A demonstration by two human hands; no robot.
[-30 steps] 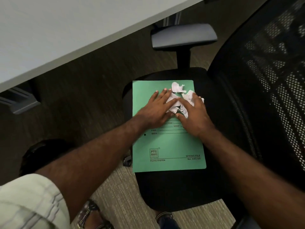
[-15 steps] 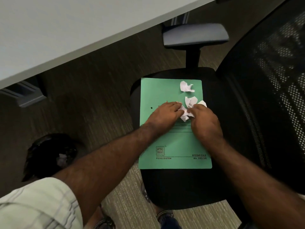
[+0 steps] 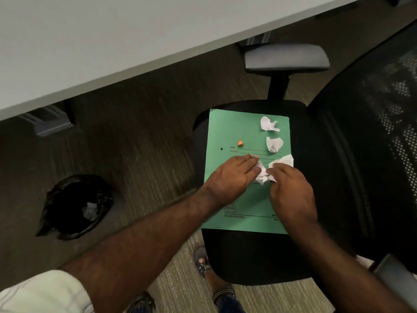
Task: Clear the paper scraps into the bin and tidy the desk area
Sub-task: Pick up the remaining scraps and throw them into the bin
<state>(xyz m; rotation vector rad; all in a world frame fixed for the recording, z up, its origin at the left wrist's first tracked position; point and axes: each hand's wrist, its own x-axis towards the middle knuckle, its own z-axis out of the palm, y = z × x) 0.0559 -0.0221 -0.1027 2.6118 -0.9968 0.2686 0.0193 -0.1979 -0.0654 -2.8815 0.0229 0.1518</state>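
A green file folder (image 3: 232, 129) lies flat on the black seat of an office chair (image 3: 250, 258). My left hand (image 3: 232, 177) and my right hand (image 3: 291, 193) rest on it, pressing a clump of white paper scraps (image 3: 262, 175) between their fingertips. One more white scrap (image 3: 283, 160) sticks out past my right fingers. Two loose white scraps, one (image 3: 268, 124) at the folder's far end and one (image 3: 274, 144) nearer my hands, lie on the folder. A tiny orange scrap (image 3: 240, 142) sits left of them. A black-lined bin (image 3: 74, 206) stands on the floor at left, paper inside.
The pale desk top (image 3: 112, 37) crosses the upper left, with its metal foot (image 3: 48, 122) on the carpet. The chair's grey armrest (image 3: 286, 57) stands beyond the seat and its mesh back (image 3: 379, 141) fills the right. My sandalled feet (image 3: 203, 263) are below the seat.
Both hands have slid toward me along the folder, dragging part of the scrap pile. Two white scraps and the orange bit are left uncovered behind them. The bin has come into fuller view.
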